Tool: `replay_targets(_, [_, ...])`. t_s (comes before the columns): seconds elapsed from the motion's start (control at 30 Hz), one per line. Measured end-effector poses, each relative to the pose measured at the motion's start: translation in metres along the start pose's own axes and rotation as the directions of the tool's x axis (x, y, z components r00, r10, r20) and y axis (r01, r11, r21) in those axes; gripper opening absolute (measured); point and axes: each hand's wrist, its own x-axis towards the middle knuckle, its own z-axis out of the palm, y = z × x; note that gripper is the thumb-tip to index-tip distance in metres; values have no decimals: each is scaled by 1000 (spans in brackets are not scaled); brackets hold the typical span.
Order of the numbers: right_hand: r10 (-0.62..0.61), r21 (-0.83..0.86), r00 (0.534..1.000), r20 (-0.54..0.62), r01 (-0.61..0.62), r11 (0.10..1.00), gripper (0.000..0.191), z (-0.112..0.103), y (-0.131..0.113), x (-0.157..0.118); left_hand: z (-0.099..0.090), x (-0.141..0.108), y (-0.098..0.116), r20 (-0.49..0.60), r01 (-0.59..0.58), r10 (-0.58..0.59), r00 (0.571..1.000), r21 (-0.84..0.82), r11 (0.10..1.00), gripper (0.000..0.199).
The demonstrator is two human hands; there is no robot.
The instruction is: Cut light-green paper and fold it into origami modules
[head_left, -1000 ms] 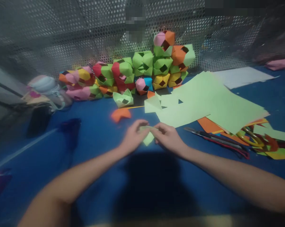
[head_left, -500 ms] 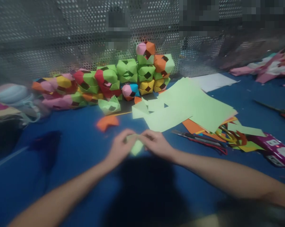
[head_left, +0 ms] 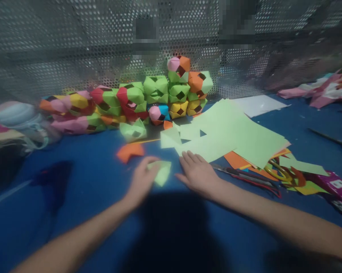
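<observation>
A small folded piece of pale green paper point(head_left: 163, 174) is in my left hand point(head_left: 144, 176), its fingers closed on the left side of it. My right hand point(head_left: 199, 172) is off the paper, palm down with the fingers stretched out, at the lower edge of the pale green sheets point(head_left: 219, 125). Just beyond my left hand lies a folded orange paper piece point(head_left: 130, 151). Past it sits a half-folded pale green paper shape point(head_left: 133, 131).
Stacked folded-paper blocks point(head_left: 156, 89) line the perforated metal screen point(head_left: 108, 38). To the right lie scissors with yellow handles point(head_left: 280, 170), a dark pointed tool point(head_left: 239, 175), orange paper offcuts point(head_left: 236, 160) and a purple packet point(head_left: 337, 187). A white mask-like item point(head_left: 14, 115) is at left.
My right hand has let go of the green paper and moved right, its fingers now spread flat. The paper stays in my left hand. The view has shifted slightly.
</observation>
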Motion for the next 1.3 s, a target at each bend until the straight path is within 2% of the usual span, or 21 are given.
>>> replay_targets(0.1, [-65, -29, 991, 121, 69, 997, 41, -15, -3, 0, 0, 6, -9, -40, -18, 15, 999, -81, 997, 31])
replay_targets(0.17, [-112, -7, 983, 144, 114, 993, 41, -25, -4, 0, 1, 8, -12, -66, -39, 31, 997, -130, 991, 34])
replay_targets(0.27, [-152, 34, 987, 56, 150, 988, 36, -30, 0, 2, 3, 7, -11, -66, -61, 49, 997, -208, 976, 36])
replay_targets(0.4, [-190, 16, 979, -71, 191, 981, 28, -16, 4, 1, 8, 3, -4, -5, -43, 44, 999, -286, 957, 47])
replay_targets(0.53, [-235, 8, 969, -73, 237, 972, 27, -7, 1, -1, 10, 2, -3, -18, -55, 52, 998, -308, 950, 59])
replay_targets(0.67, [-234, -14, 971, -45, 233, 972, 26, -8, -2, -2, 8, 4, -5, -44, -75, 65, 997, -292, 953, 51])
replay_targets(0.87, [-250, 23, 965, -75, 252, 967, 24, -6, -1, 0, 7, 5, -7, -64, -99, 87, 994, -236, 967, 34])
replay_targets(1.0, [-266, 8, 960, -87, 268, 964, 22, -5, -2, 0, 9, 4, -8, -67, -113, 100, 993, -217, 970, 35])
replay_targets(1.13, [-293, -21, 951, -95, 292, 956, 24, -9, -4, 0, 11, 2, -8, -45, -118, 111, 993, -181, 976, 44])
replay_targets(1.3, [-302, 9, 939, -166, 308, 951, 31, -11, -3, 2, 11, 1, -8, -48, -108, 103, 994, -125, 986, 43])
